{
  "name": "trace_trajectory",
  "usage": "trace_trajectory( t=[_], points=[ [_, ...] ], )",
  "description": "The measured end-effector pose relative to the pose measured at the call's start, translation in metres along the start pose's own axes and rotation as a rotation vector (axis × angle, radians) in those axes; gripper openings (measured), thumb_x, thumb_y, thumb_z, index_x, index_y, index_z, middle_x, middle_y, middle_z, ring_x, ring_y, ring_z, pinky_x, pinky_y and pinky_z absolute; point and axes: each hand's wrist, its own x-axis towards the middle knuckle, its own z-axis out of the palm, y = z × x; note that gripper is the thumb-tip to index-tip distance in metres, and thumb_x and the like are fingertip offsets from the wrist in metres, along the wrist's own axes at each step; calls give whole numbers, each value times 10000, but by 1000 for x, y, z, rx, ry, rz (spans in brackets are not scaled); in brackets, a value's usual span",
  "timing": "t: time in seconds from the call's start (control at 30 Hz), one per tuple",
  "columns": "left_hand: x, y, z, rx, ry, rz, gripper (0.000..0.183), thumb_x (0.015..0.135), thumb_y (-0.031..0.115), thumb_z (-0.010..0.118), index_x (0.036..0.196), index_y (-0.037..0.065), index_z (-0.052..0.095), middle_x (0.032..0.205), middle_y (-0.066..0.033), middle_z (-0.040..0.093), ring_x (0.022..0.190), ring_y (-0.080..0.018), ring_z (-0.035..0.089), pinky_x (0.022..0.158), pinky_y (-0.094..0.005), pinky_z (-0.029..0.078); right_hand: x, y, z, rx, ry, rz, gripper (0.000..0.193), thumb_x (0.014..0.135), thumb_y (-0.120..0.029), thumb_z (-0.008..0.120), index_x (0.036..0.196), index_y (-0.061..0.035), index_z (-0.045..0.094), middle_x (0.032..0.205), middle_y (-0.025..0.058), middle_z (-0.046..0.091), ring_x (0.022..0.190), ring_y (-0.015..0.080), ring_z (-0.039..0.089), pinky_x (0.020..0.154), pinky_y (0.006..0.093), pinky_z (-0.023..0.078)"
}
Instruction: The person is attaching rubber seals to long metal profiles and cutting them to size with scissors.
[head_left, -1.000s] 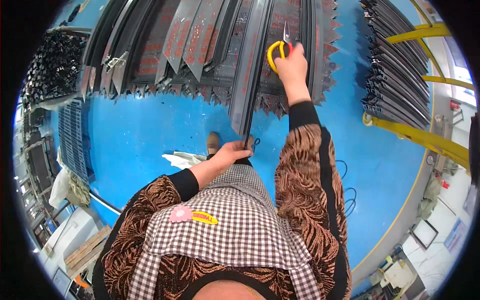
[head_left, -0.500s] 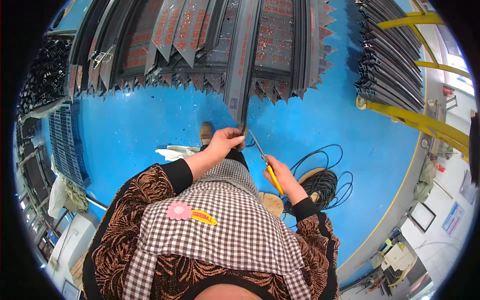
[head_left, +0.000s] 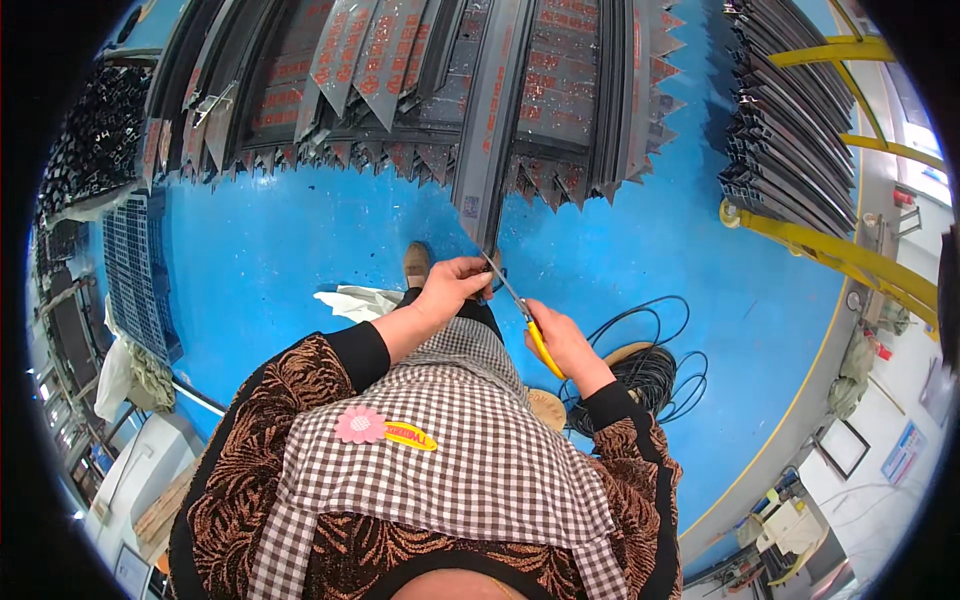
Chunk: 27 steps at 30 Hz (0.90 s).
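My right hand (head_left: 562, 340) is closed round yellow-handled scissors (head_left: 541, 345). Their blades point up and left, the tips at the pointed near end of a long grey profile (head_left: 487, 150). Just below that end, the fingers of my left hand (head_left: 450, 290) pinch together on a thin black strip (head_left: 489, 266), close to the blade tips. Most of the strip is hidden by my fingers and the profile's edge. Whether the blades touch the strip is too small to tell.
Many profiles with mitred ends (head_left: 560, 110) lie stacked ahead. Coiled black cord (head_left: 645, 378) rests on the blue floor at my right. A yellow rack (head_left: 800, 235) with more profiles stands far right, and a dark blue plastic pallet (head_left: 138, 275) at left.
The scissors have moved up and left, so their tips are now at the profile's end beside my left fingers. My left hand stays nearly in place.
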Motion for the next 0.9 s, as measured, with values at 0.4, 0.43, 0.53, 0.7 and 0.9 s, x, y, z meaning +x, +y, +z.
trace_trajectory(
  t=[0.4,0.43,0.53,0.7,0.9],
  points=[
    [-3,-3,0,118,-59,-45,154,855,54,570,983,-25,601,828,-95,639,749,-162,606,742,-252,487,-12,28,18,-135,-6,67,417,744,-91,600,1132,-59,451,866,165,617,697,342,588,604,390,448],
    [-6,-2,-1,173,-87,-49,144,855,53,569,973,-21,606,829,-95,641,756,-158,605,749,-250,484,-19,30,20,-56,38,52,414,739,-77,603,1126,-60,456,855,153,618,680,323,585,598,379,449],
    [-15,1,5,339,-219,-48,116,851,46,566,943,-4,615,842,-100,647,784,-149,605,778,-244,473,-34,27,24,101,137,18,409,730,-49,610,1113,-62,467,834,128,619,645,285,581,588,359,451],
    [-39,68,67,309,-531,72,116,844,26,563,950,24,611,887,-119,651,814,-168,614,776,-256,488,-33,-13,12,748,644,-94,409,724,-2,619,1112,-58,500,822,71,612,629,191,544,589,308,448],
    [-37,163,108,-54,-457,163,195,843,10,561,1034,34,592,903,-142,637,832,-206,630,698,-282,531,-20,-46,-37,817,528,-213,418,748,36,593,1147,-57,509,835,7,573,681,123,506,606,220,430]
  ],
)
